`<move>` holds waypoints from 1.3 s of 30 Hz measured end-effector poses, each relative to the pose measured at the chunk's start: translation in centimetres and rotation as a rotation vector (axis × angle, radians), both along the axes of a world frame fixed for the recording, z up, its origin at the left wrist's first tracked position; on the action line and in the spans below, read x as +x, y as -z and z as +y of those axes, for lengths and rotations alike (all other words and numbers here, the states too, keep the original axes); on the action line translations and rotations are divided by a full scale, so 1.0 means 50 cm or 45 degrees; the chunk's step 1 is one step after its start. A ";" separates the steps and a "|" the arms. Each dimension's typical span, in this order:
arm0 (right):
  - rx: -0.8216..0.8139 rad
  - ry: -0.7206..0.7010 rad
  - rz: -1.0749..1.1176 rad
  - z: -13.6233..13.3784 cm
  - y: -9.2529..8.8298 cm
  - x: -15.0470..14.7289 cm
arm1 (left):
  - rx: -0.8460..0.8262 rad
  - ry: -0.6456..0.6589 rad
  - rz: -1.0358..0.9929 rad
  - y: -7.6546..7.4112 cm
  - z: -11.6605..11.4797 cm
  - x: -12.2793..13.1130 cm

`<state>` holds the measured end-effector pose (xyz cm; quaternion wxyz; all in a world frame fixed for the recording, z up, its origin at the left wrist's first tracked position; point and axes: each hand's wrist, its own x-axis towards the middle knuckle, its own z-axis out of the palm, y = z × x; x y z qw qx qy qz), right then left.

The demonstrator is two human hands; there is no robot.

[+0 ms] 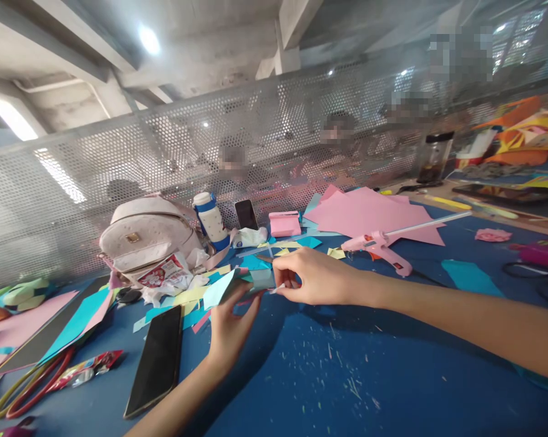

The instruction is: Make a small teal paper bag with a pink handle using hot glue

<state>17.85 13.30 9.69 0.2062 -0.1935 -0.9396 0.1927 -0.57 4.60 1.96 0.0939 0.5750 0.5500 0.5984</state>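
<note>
Above the blue table, my left hand (232,325) grips a folded piece of light blue paper (219,290) between thumb and fingers. My right hand (317,276) is closed in a pinch at the paper's right side. A small whitish bit (279,289) shows at its fingertips, too blurred to name. Whether the right fingers also hold the paper's edge I cannot tell. Paper scraps (189,295) in blue, yellow and pink lie behind and left of my hands. Beyond my right hand rests a pink glue gun (376,246) with a glue stick in its back.
A black phone (158,358) lies by my left forearm. Farther back stand a pale backpack (150,227), a white-and-blue bottle (211,220) and a perforated metal screen (164,145). Pink sheets (369,212) are stacked behind the glue gun. Scissors (41,385) lie at left, near a snack wrapper (89,369).
</note>
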 end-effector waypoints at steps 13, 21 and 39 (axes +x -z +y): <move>-0.169 0.018 0.027 0.006 0.000 0.003 | 0.312 0.033 0.635 -0.008 -0.002 -0.012; -0.224 -0.008 0.001 0.010 -0.008 0.007 | 0.269 0.050 0.638 -0.008 -0.002 -0.011; -0.205 -0.048 -0.007 0.014 -0.017 0.014 | 0.318 0.027 0.651 -0.007 0.002 -0.005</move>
